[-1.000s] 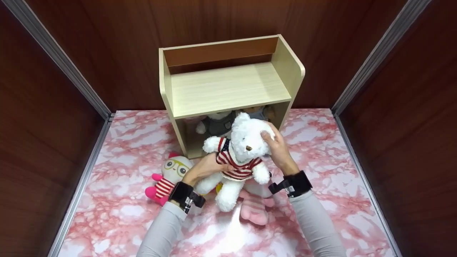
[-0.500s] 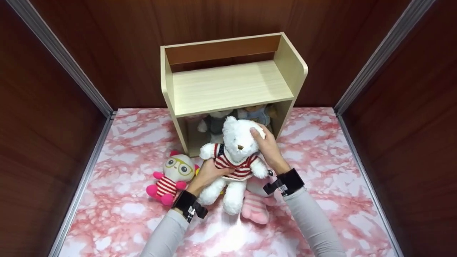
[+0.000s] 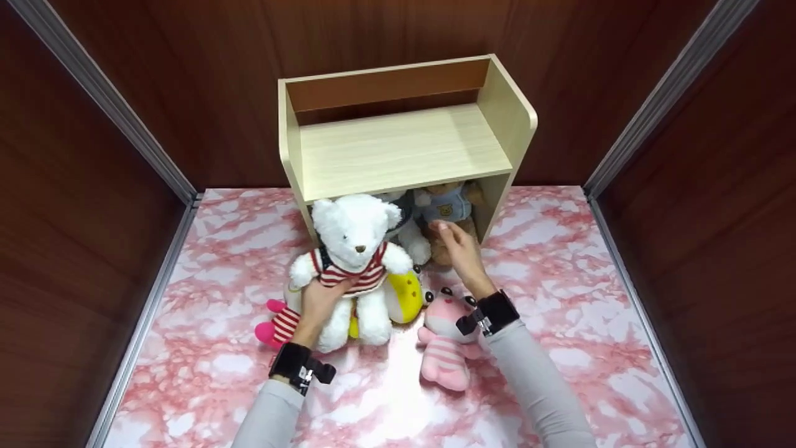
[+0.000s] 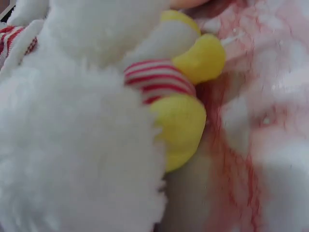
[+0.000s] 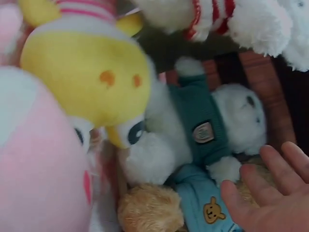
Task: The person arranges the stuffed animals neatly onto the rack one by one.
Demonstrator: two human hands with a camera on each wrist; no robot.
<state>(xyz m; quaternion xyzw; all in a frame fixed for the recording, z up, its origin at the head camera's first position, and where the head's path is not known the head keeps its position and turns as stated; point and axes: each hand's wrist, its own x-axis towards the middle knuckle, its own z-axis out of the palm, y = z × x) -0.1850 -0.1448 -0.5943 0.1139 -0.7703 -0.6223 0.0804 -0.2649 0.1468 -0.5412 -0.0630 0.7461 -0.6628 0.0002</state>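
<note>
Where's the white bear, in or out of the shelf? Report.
Out: the left hand holds the bear in front of the shelf, hiding part of its front edge.

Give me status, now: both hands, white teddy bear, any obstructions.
Left hand holds white teddy bear, upright, by its striped sweater. Right hand empty, near blue-shirted brown bear. Yellow-faced plush toy partly behind white bear, possibly in the way.

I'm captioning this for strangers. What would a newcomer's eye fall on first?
Probably the fluffy white bear in its red-striped top, held by the left hand in front of the pale shelf unit. Next, perhaps, the open right hand near the bear in light blue in the lower compartment, then the pink toy lying on the marbled surface.
</note>
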